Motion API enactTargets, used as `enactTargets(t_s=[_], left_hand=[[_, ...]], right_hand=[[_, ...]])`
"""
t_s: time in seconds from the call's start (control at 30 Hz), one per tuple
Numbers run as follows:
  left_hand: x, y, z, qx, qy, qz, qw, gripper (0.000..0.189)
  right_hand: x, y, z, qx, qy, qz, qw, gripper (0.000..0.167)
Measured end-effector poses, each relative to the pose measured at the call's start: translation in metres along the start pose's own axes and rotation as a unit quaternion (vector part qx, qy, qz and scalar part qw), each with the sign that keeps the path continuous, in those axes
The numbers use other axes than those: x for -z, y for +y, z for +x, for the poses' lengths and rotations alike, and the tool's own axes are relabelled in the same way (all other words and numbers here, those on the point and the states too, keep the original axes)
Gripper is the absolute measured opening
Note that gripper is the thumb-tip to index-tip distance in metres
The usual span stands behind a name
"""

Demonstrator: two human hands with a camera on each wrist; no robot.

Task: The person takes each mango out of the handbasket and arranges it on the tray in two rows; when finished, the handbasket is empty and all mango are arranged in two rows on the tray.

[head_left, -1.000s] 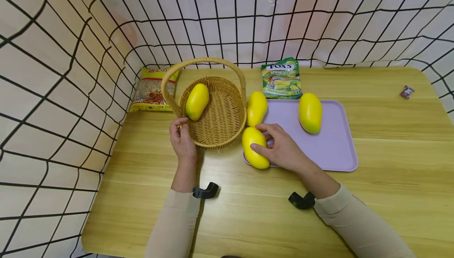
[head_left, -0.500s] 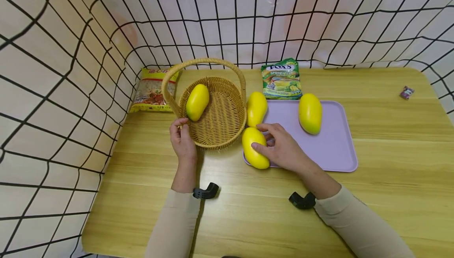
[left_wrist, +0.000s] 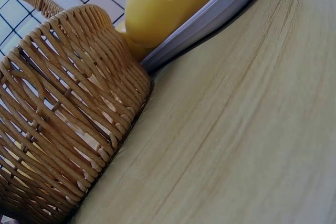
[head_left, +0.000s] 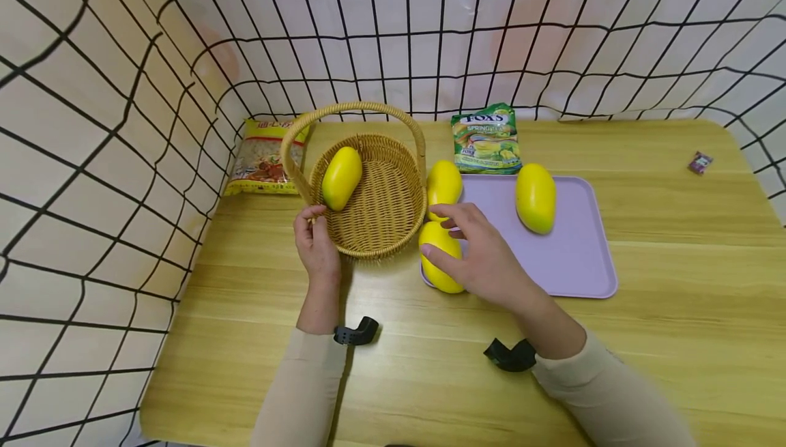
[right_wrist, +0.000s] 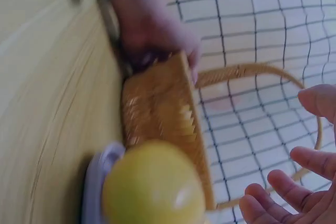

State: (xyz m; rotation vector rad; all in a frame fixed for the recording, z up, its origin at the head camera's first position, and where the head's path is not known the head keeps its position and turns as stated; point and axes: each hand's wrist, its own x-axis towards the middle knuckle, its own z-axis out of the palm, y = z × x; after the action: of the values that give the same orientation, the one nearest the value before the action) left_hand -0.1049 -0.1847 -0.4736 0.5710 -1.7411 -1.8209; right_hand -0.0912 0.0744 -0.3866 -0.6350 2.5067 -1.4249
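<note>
My left hand (head_left: 318,246) grips the left front rim of a round wicker basket (head_left: 383,208) with a tall arched handle. One yellow mango (head_left: 342,177) lies inside it, against the left wall. Over the tray's front left corner, my right hand (head_left: 488,263) hovers with thumb and fingers spread, partly covering a mango (head_left: 442,280) below. The right wrist view shows those fingers (right_wrist: 310,161) apart from the mango (right_wrist: 152,184). Just behind, another mango (head_left: 445,181) sits between basket and tray. A further mango (head_left: 536,198) rests towards the back of the lilac tray (head_left: 571,263).
A green candy bag (head_left: 486,140) lies behind the tray, and a yellow-and-red food packet (head_left: 267,157) behind the basket's left side. One small purple wrapped sweet (head_left: 700,162) is at the far right. White grid-patterned cloth (head_left: 368,31) borders the wooden table (head_left: 405,379) at back and sides.
My right hand has let go of the front mango and lifted off it, its fingers spreading wider. That mango stays in place. The left hand keeps its grip on the basket.
</note>
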Motion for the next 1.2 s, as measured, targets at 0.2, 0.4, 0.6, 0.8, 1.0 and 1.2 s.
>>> enactTargets(t_s=[0.2,0.4,0.6,0.8,1.0,1.2], left_hand=[[0.0,0.0,-0.001,-0.009,-0.001,0.009,0.9999,0.019],[0.0,0.0,0.001,-0.008,0.008,0.005,0.9999,0.018],[-0.002,0.0,0.002,-0.003,0.008,-0.007,0.9999,0.018],[-0.002,0.0,0.002,-0.005,0.015,-0.007,0.9998,0.019],[-0.002,0.0,0.001,0.0,0.012,-0.015,0.9998,0.018],[-0.002,0.0,0.002,0.002,0.017,-0.015,0.9997,0.018]], right_hand=[[-0.021,-0.027,0.003,0.032,0.005,0.024,0.9992,0.059],[-0.051,-0.043,0.013,0.008,0.016,0.026,0.9995,0.055],[-0.077,-0.048,0.033,0.006,0.05,-0.007,0.9987,0.054],[-0.093,-0.049,0.061,-0.013,0.09,0.015,0.9957,0.051],[-0.103,-0.045,0.084,-0.046,0.111,0.054,0.9912,0.055],[-0.11,-0.043,0.102,-0.08,0.118,0.056,0.9882,0.067]])
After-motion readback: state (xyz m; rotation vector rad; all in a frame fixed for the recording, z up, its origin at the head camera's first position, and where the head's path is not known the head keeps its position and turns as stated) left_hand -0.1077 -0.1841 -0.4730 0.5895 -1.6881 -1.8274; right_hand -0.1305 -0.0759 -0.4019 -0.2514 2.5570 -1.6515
